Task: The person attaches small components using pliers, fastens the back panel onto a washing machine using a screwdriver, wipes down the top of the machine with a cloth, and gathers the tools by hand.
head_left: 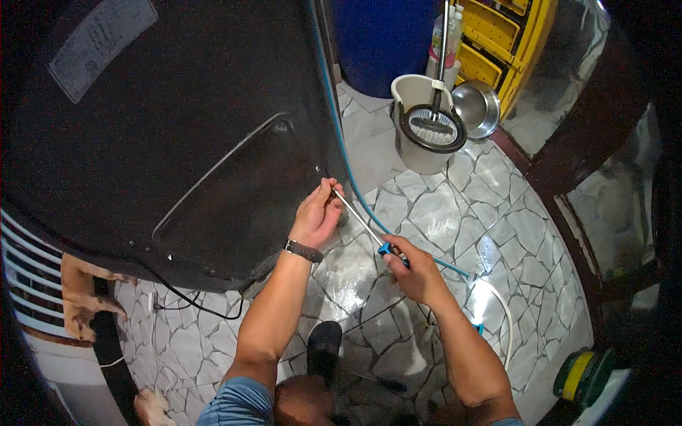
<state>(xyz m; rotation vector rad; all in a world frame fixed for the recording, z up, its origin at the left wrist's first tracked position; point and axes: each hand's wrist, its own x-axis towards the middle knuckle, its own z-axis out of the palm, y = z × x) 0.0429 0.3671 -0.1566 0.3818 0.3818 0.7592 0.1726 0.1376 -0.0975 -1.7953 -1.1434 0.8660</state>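
Note:
My right hand (417,272) is wrapped round the blue and black handle of a screwdriver (361,219). Its long metal shaft slants up and leftward to the fingers of my left hand (317,216). Those fingers are closed about the shaft's tip, close to the lower right edge of a large black panel (192,106). Whether a screw is also between them is hidden. The panel leans over the left side, with a raised curved ridge, a pale label at its top and small fasteners low down. A dark-strapped watch (303,250) is on my left wrist.
A blue hose (348,163) runs down the panel's right side and joins a white hose (509,319) on the stone-patterned floor (561,284). Behind stand a bucket (419,153) with a brush, a metal bowl (476,108) and a blue drum (387,42). A tan animal (78,298) lies left, near a black cord (192,292).

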